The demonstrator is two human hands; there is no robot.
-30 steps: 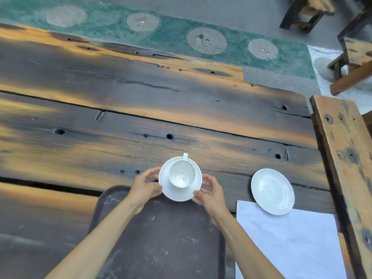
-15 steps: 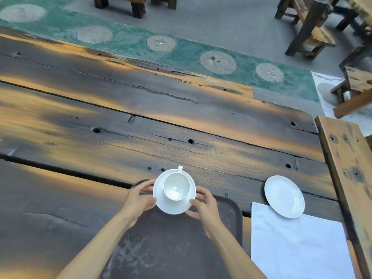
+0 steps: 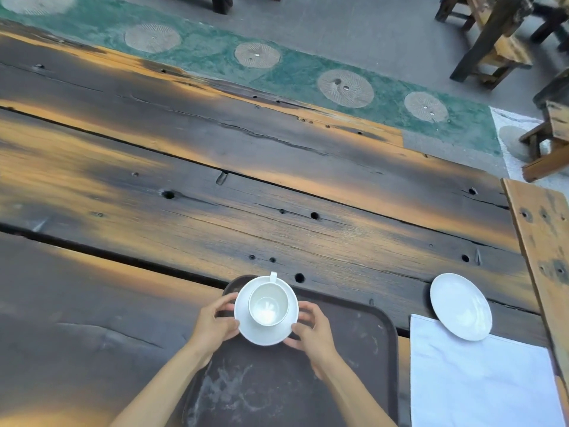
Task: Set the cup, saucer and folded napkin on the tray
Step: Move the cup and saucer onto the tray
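Weathered dark planks with orange streaks and bolt holes make up the tabletop point(image 3: 215, 186), which fills most of the view. Nearest the camera, a dark brown tray point(image 3: 354, 365) lies on it, its bare surface scuffed with pale marks. Two bare forearms reach over the tray. The left hand point(image 3: 214, 326) grips the left edge of a white saucer point(image 3: 261, 334), fingers curled at the rim. The right hand point(image 3: 312, 332) grips the opposite edge in the same manner. An empty white cup point(image 3: 268, 305) stands upright on the saucer, its handle pointing away from the person. Cup and saucer sit over the tray's far left corner; whether the saucer touches the tray cannot be told. To the right of the tray, a white napkin point(image 3: 477, 386) lies flat on the tabletop, apart from the tray. A second white plate point(image 3: 461, 306) rests partly on the napkin's far edge and partly on the wood. Beyond the tabletop, a green strip point(image 3: 292, 72) with round stone discs crosses grey floor. Wooden stools point(image 3: 492, 41) stand at upper right.
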